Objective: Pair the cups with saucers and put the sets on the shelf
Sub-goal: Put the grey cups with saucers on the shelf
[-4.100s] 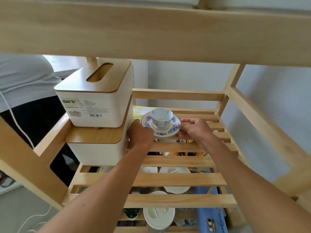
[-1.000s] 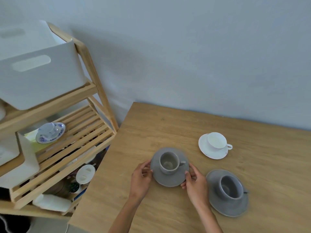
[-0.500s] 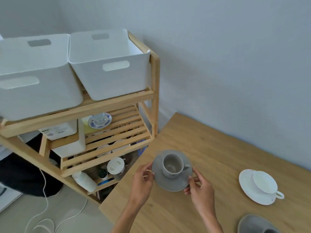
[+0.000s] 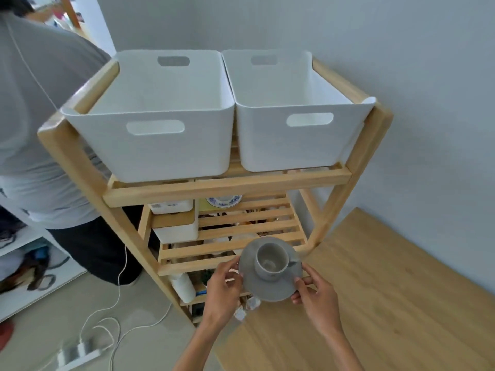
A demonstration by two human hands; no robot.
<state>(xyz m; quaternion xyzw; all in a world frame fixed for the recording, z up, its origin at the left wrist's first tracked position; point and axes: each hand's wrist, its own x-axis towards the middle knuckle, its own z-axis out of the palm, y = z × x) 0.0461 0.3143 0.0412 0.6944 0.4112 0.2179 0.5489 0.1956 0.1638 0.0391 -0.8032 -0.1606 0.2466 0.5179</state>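
While both hands carry it, a grey cup (image 4: pixel 272 261) rides on its saucer (image 4: pixel 270 286) in front of the shelf (image 4: pixel 227 187).

The left hand (image 4: pixel 222 286) pinches the saucer's left rim and the right hand (image 4: pixel 316 293) the right rim, fingers (image 4: pixel 232 274) closed on its edge, with the cup loose between them. The slatted tier lies just beyond the fingertips, the desk (image 4: pixel 388 303) to their right. A tilt could slide the cup off, and the rail above the tier could clip it on the way in.

Home room — wooden shelf (image 4: pixel 227 186), storage bins (image 4: pixel 160 145).
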